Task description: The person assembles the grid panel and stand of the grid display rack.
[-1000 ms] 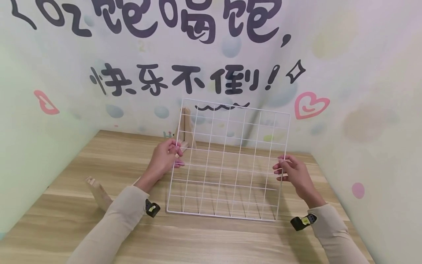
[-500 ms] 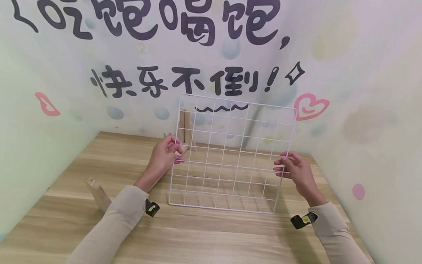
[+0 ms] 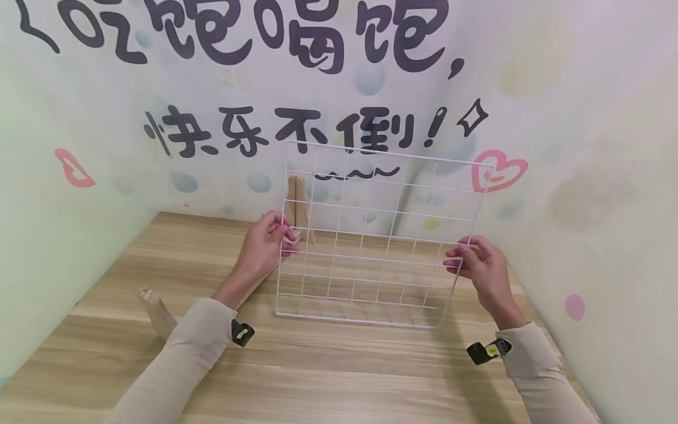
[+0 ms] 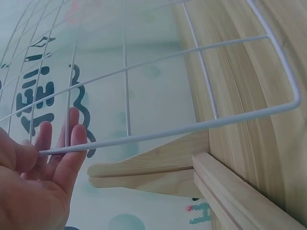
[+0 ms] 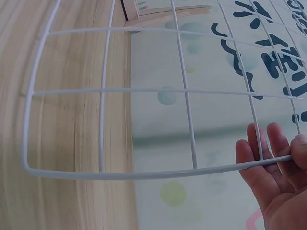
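Both hands hold a white wire grid panel (image 3: 357,321) by its side edges. My left hand (image 3: 258,250) pinches the left rim about halfway up, thumb on the near side. On the right rim, my right hand (image 3: 484,271) grips at about the same height. The panel stands tilted, its lower edge close over the table and its top overlapping the wall lettering. Behind its left side rises a pale wooden stand (image 3: 300,203). Seen from the left wrist, a wooden bar (image 4: 240,191) joins that stand's upright (image 4: 144,167); in the head view the left forearm hides much of it.
Another wooden end (image 3: 157,312) sticks up left of the left forearm. The wood-grain table (image 3: 339,383) meets a printed backdrop (image 3: 222,70) at the back, with pale walls on both sides. Black wrist straps (image 3: 479,353) sit at the cuffs.
The grid panel has moved up and away from me, its lower edge now farther from the table's front. Both hands moved slightly upward with it, grips unchanged.
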Available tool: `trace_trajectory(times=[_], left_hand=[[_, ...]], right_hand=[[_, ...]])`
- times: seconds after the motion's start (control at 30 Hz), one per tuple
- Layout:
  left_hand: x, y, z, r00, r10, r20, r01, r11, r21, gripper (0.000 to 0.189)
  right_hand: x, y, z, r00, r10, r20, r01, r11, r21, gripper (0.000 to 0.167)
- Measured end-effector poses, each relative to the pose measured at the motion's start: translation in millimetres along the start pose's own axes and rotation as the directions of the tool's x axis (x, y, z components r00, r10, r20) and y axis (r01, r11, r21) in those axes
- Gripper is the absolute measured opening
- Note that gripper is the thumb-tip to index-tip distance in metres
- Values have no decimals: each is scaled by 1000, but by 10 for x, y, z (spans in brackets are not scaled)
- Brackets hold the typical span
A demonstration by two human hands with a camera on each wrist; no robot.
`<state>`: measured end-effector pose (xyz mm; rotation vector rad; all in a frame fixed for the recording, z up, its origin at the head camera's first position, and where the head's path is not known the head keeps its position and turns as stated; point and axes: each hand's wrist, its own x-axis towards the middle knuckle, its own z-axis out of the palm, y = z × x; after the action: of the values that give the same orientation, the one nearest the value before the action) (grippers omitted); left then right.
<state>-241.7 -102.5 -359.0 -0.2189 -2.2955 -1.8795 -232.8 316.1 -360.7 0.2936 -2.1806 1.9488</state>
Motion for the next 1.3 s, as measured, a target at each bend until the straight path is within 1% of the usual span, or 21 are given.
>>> trace_trajectory(times=[0.1, 0.2, 0.4, 0.5, 0.67, 0.77, 0.83, 0.9, 1.03, 1.2, 1.3], left_hand=[[-2, 10, -5, 999, 33, 4, -33, 999, -7, 13], [-2, 23, -8, 998, 60, 10, -60, 998, -24, 15], [4, 48, -14, 994, 107, 30, -106, 994, -25, 19], [3, 61, -9, 991, 123, 44, -122, 992, -37, 24], [3, 83, 9, 990, 114, 79, -110, 992, -58, 31], [14, 101, 15, 990, 103, 92, -96, 992, -78, 32], [24, 121, 17, 990, 97, 98, -86, 990, -110, 31], [38, 135, 16, 990, 93, 110, -77, 987, -142, 32], [59, 152, 8, 986, 87, 140, -56, 975, -214, 33], [69, 151, 4, 978, 77, 193, -23, 962, -272, 33], [68, 144, 4, 976, 67, 206, -4, 956, -295, 32]], right_hand=[[-3, -21, 9, 999, -20, -25, 20, 1000, -10, 18], [-9, -34, 12, 998, -46, -50, 46, 999, -17, 19], [-5, -61, 11, 991, -95, -97, 97, 995, 13, 10], [12, -76, 17, 986, -115, -124, 117, 993, 6, 8], [28, -105, 46, 978, -137, -154, 136, 991, -15, 9], [27, -122, 63, 976, -137, -168, 140, 990, 7, 8], [26, -132, 70, 975, -134, -179, 142, 989, 35, 7], [27, -138, 73, 973, -131, -190, 144, 988, 60, 6], [24, -141, 74, 970, -128, -205, 146, 986, 75, 6], [19, -136, 84, 969, -132, -210, 152, 985, 82, 7], [24, -136, 89, 966, -142, -214, 163, 983, 81, 7]])
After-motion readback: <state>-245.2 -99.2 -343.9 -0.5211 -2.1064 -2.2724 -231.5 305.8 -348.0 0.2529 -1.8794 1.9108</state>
